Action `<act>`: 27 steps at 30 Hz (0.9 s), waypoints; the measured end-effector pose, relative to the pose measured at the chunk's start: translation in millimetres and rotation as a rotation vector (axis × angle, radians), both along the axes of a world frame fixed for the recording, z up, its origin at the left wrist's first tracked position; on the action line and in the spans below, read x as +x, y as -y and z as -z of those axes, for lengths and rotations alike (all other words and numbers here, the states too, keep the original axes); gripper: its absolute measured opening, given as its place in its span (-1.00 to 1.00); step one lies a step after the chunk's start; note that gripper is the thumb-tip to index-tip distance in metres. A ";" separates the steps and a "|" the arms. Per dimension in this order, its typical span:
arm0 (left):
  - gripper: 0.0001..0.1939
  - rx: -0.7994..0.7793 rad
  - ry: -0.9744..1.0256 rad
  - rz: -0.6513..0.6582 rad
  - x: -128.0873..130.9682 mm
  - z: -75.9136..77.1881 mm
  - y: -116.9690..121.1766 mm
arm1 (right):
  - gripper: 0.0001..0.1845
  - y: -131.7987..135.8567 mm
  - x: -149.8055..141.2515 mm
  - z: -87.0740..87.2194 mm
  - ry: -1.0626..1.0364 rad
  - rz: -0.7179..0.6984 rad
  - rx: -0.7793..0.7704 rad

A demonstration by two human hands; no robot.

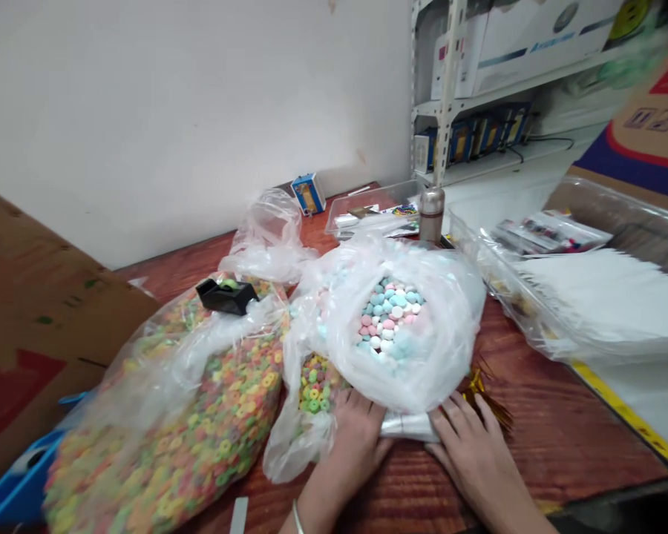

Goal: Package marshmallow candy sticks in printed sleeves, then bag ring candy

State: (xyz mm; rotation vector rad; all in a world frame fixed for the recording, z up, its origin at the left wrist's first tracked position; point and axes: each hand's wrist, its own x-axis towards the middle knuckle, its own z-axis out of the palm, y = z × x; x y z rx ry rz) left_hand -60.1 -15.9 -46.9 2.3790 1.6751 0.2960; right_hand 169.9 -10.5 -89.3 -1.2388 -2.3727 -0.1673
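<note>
My left hand (357, 426) lies palm down on the table, its fingers stretched forward against the front of a clear bag of candies. My right hand (470, 437) rests flat with spread fingers at the bag's right front edge. Between my hands lies a flat, shiny strip of clear plastic (407, 426), its ends close to my thumbs; how far it runs under the bag is hidden. The open bag (339, 326) shows pink, white and blue candies (387, 315) through its mouth. Gold tinsel (482, 393) sticks out by my right fingers.
A large bag of colourful ring cereal (200, 430) lies left, a black tape dispenser (227, 295) on it. A smaller cereal bag (315, 382) touches my left hand. Behind are a metallic cylinder (431, 215) and a clear tray (361, 200). A plastic bin (539, 319) stands right, a cardboard box (38, 319) left.
</note>
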 end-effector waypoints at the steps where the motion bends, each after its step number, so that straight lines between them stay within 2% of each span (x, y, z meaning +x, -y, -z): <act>1: -0.53 0.028 0.009 -0.020 -1.8 2.4 -2.2 | -0.69 -5.2 -4.2 0.8 -0.008 0.001 -0.007; 4: -0.53 0.057 0.036 -0.058 -5.1 -2.8 -5.7 | -0.78 -17.2 -14.3 -0.4 -0.030 -0.032 -0.058; 6: -0.44 0.008 0.053 -0.051 -4.8 -18.5 -0.4 | -0.81 -18.6 -15.3 -2.4 -0.049 -0.060 -0.061; 8: -0.29 -0.024 0.075 0.009 -4.9 -39.3 12.4 | -0.78 -15.1 -9.3 -7.3 -0.060 -0.081 -0.039; 9: -0.26 0.005 0.089 0.060 -6.3 -49.2 20.5 | -0.77 -12.3 -4.1 -12.4 -0.068 -0.099 -0.012; 11: -0.38 0.176 0.112 0.093 -13.6 -64.5 35.6 | -0.75 -7.7 7.4 -31.1 -0.113 -0.160 0.055; 13: -0.55 0.355 0.100 -0.086 -26.3 -71.2 43.0 | -0.77 -7.3 12.2 -61.5 -0.236 -0.228 0.124; 15: -0.59 0.415 0.054 -0.373 -39.0 -70.1 39.5 | -0.80 -13.6 1.5 -97.2 -0.342 -0.262 0.122; 17: -0.60 0.323 0.025 -0.530 -45.2 -64.2 28.5 | -0.78 -26.4 -27.2 -125.5 -0.387 -0.323 0.153; 19: -0.71 0.160 0.081 -0.522 -42.2 -57.3 17.8 | -0.73 -43.5 -66.6 -134.1 -0.368 -0.399 0.086; 21: -0.75 0.002 0.236 -0.470 -34.0 -52.2 13.2 | -0.66 -61.7 -103.7 -119.3 -0.319 -0.363 0.043; 23: -0.75 -0.075 0.460 -0.444 -27.9 -49.6 16.0 | -0.60 -77.7 -127.7 -88.7 -0.213 -0.285 -0.064; 25: -0.83 -0.107 0.733 -0.480 -28.7 -48.8 22.1 | -0.61 -89.5 -135.7 -56.0 -0.194 -0.255 -0.086; 27: -0.92 -0.172 1.050 -0.553 -35.2 -48.1 25.3 | -0.59 -96.7 -132.9 -32.3 -0.206 -0.210 -0.096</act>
